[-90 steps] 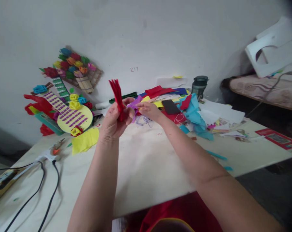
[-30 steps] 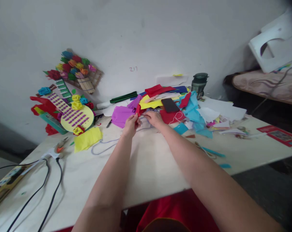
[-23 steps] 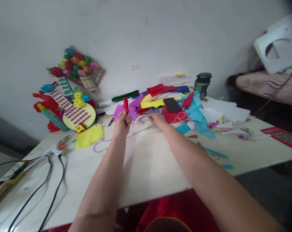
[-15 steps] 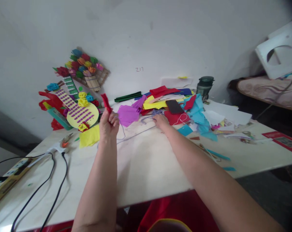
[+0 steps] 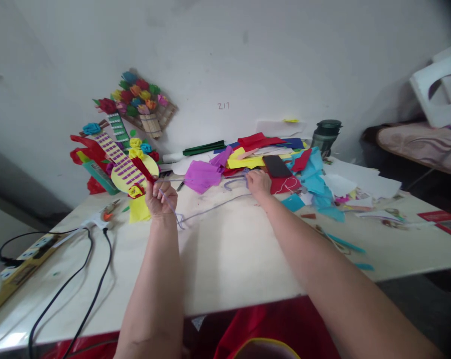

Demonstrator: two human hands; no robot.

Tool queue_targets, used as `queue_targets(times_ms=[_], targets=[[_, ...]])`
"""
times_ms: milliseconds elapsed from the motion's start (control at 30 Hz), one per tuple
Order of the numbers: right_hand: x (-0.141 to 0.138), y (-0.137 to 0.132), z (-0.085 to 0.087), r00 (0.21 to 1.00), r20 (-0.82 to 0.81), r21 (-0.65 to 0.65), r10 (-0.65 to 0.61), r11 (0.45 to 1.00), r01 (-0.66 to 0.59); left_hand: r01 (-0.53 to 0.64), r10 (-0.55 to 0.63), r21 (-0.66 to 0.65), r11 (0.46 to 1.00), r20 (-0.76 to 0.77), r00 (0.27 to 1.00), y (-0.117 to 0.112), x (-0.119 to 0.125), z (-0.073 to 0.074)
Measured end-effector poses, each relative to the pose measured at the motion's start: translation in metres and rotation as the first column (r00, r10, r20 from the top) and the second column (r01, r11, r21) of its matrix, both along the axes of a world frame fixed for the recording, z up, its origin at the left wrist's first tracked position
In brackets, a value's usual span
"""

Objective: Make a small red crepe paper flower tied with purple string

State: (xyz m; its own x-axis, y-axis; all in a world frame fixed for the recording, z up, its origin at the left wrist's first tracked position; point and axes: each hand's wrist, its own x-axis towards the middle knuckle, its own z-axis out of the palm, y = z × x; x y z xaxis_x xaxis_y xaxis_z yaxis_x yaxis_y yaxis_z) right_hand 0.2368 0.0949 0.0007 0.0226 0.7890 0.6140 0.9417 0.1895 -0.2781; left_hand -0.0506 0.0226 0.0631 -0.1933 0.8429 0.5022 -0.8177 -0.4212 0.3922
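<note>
My left hand [image 5: 161,198] is closed around a narrow folded strip of red crepe paper [image 5: 142,168], raised above the left part of the table. A thin lavender yarn [image 5: 216,205] runs down past the left fingers. It forms a small loop near that wrist and stretches right across the tabletop. At the table's back middle, my right hand [image 5: 258,183] has its fingers pinched on the yarn. Another length of yarn spans between the two hands. A dark phone [image 5: 276,166] and red paper [image 5: 287,184] lie right beside the right hand.
Paper flowers on a bamboo mat [image 5: 150,107] and a guitar-shaped decoration [image 5: 135,172] stand at the back left. A glue gun [image 5: 102,217] and cables lie left. Purple paper [image 5: 201,176], blue paper [image 5: 315,177], and a dark green bottle [image 5: 326,137] are farther back.
My left hand has turned, and the red strip now leans left. The yarn is pulled into a line between both hands. The view has shifted slightly left.
</note>
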Motion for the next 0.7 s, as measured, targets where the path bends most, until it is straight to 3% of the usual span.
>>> queue_targets(times_ms=[133,233,300,367,400,433,467,533,567,600,633,667,700], targets=[[0.000,0.001,0.001,0.997,-0.069,0.138,0.036,0.990,-0.026,0.026,-0.026,-0.042,0.999,0.006,1.000,0.003,-0.003,-0.015],[-0.002,0.001,0.001,0.994,-0.093,0.128,0.058,0.991,-0.046,-0.008,0.002,-0.108,0.994,-0.057,0.998,0.004,-0.002,-0.022],[-0.004,0.000,0.002,0.993,-0.102,0.075,0.059,0.996,-0.052,-0.057,0.030,-0.185,0.981,-0.149,0.988,0.007,0.000,-0.025],[-0.006,-0.001,0.002,0.994,-0.093,0.044,0.060,0.997,-0.056,-0.187,0.074,-0.292,0.938,-0.358,0.931,0.011,0.002,-0.027],[-0.006,-0.001,0.003,0.995,-0.077,0.042,0.063,0.997,-0.060,-0.297,0.092,-0.331,0.896,-0.515,0.852,0.013,0.003,-0.027],[-0.007,-0.002,0.003,0.996,-0.056,0.045,0.067,0.997,-0.065,-0.433,0.108,-0.327,0.840,-0.681,0.724,0.015,0.004,-0.025],[-0.008,-0.003,0.004,0.997,-0.032,0.053,0.070,0.996,-0.068,-0.574,0.118,-0.265,0.775,-0.831,0.543,0.018,0.005,-0.023],[-0.010,-0.005,0.005,0.996,0.021,0.072,0.084,0.994,-0.085,-0.768,0.187,0.003,0.641,-0.971,0.152,0.021,0.010,-0.017],[-0.011,-0.006,0.006,0.994,0.049,0.081,0.097,0.992,-0.101,-0.808,0.251,0.140,0.573,-0.968,0.010,0.022,0.013,-0.014],[-0.012,-0.008,0.007,0.991,0.077,0.088,0.112,0.989,-0.119,-0.825,0.297,0.217,0.522,-0.953,-0.063,0.023,0.019,-0.011],[-0.014,-0.010,0.008,0.986,0.102,0.091,0.128,0.986,-0.138,-0.838,0.328,0.232,0.494,-0.942,-0.068,0.024,0.026,-0.008],[-0.015,-0.012,0.009,0.981,0.125,0.092,0.146,0.983,-0.158,-0.836,0.333,0.186,0.516,-0.943,-0.004,0.024,0.035,-0.007],[-0.018,-0.014,0.010,0.975,0.145,0.088,0.166,0.980,-0.180,-0.807,0.309,0.085,0.585,-0.943,0.124,0.024,0.046,-0.008]])
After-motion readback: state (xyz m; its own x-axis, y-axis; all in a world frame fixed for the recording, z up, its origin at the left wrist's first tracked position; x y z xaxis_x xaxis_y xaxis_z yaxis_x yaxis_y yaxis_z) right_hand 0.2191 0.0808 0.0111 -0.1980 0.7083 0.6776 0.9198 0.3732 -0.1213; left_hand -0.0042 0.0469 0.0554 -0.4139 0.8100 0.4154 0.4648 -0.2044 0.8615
